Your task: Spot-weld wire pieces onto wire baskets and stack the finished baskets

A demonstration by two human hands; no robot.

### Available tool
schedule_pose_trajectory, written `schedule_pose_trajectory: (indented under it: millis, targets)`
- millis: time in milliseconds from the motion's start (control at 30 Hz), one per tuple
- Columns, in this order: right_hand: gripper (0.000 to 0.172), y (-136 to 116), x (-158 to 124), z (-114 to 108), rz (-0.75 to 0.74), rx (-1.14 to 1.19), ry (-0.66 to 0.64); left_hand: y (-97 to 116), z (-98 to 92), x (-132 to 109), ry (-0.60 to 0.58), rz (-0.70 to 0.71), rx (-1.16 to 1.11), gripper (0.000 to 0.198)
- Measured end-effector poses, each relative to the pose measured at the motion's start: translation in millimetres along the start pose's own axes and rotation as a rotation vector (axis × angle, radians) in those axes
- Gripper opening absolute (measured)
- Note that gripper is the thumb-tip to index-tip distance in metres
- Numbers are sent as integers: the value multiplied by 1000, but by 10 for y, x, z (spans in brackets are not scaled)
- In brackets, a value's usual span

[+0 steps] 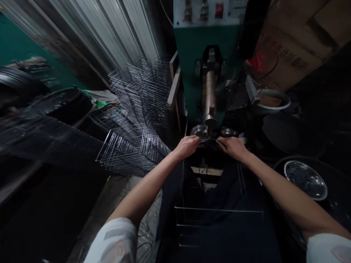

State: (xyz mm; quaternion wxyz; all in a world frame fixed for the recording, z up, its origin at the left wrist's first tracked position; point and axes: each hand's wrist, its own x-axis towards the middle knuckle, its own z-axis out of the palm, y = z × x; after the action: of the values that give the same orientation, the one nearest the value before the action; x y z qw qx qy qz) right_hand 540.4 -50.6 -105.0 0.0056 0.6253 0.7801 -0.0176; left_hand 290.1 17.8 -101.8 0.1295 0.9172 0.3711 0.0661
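Note:
My left hand (pixel 187 146) and my right hand (pixel 232 147) each grip the far edge of a wire rack frame (pixel 219 210) that lies over my lap. They hold that edge under the copper electrode (pixel 210 95) of a green welding machine (pixel 204 54). Both hands are closed, fingers pinched on the thin wire. A small metal dish (pixel 197 129) sits by my left fingers and a second dish (pixel 228 131) by my right.
Several finished wire racks (pixel 134 146) lean in a stack at the left. A steel bowl (pixel 305 180) with small parts sits at the right. A white bucket (pixel 272 100) and cardboard boxes (pixel 296 44) stand behind it. Corrugated metal sheeting (pixel 109 33) rises at the upper left.

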Motion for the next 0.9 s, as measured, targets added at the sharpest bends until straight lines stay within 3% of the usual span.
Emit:
schedule_pose_trajectory:
  millis: [400, 900]
  targets:
    - [27, -9, 43, -191, 1, -16, -23, 49, -191, 8, 15, 28, 8, 22]
    - [28, 21, 93, -253, 13, -19, -45, 48, -229, 74, 25, 35, 4, 20]
